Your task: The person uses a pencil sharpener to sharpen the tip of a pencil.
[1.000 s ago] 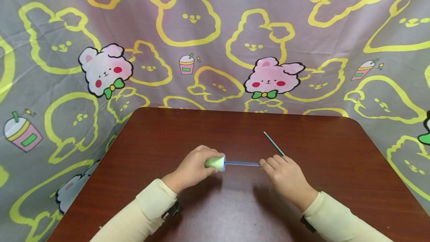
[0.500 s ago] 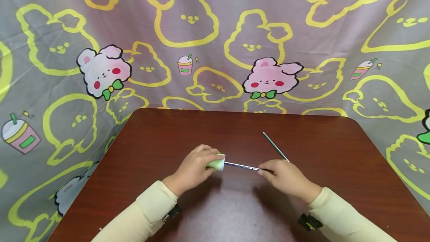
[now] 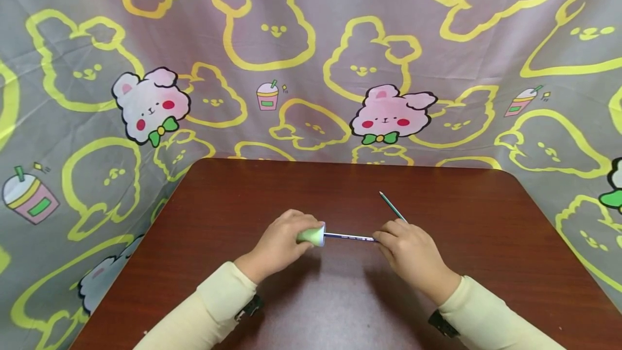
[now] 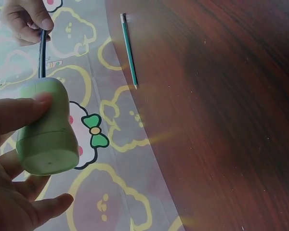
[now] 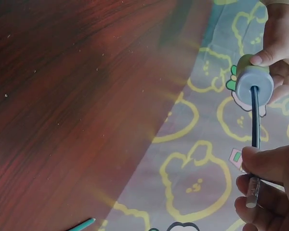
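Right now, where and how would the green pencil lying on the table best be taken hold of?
Probably mid-shaft, pinched across its width from above. The green pencil lies on the table, thin and straight, its middle uncovered in the left wrist view. Its tip points toward the table's far edge, so coming from the near side should avoid it.

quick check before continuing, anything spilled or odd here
Only tiny pale specks look odd, interrupting the reddish-brown wood-grained table; too small to identify. The slim dark pencil runs straight into the green cylindrical sharpener; the slim teal pencil lies flat.
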A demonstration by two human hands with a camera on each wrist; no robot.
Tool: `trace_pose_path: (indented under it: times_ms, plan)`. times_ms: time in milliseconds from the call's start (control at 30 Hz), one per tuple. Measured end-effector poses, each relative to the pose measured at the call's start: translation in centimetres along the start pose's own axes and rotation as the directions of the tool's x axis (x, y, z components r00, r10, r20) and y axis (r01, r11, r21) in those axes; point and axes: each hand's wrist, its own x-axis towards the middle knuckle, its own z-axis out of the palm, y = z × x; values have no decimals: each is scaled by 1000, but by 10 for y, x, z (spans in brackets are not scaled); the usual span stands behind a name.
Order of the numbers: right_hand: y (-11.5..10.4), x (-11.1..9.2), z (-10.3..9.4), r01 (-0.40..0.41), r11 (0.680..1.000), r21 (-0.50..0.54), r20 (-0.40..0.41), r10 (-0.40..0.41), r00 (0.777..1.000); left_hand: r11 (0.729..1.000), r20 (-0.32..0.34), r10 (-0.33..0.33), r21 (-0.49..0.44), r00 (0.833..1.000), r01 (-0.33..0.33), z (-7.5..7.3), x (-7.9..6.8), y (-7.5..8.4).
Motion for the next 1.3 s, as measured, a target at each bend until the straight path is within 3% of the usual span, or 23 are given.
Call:
trace_pose_path:
  times_ms: [333, 833, 1300]
  plan:
    - [2, 0, 0, -32, 999, 2, 9, 32, 999, 1000, -3, 0, 8, 1000, 0, -3, -1, 1]
    - [0, -1, -3, -67, 997, -33, 37, 68, 997, 997, -51, 54, 51, 997, -51, -3, 1, 1]
    - [8, -7, -7, -156, 988, -3, 31, 156, 987, 999, -125, -41, -34, 991, 36, -8, 0, -5]
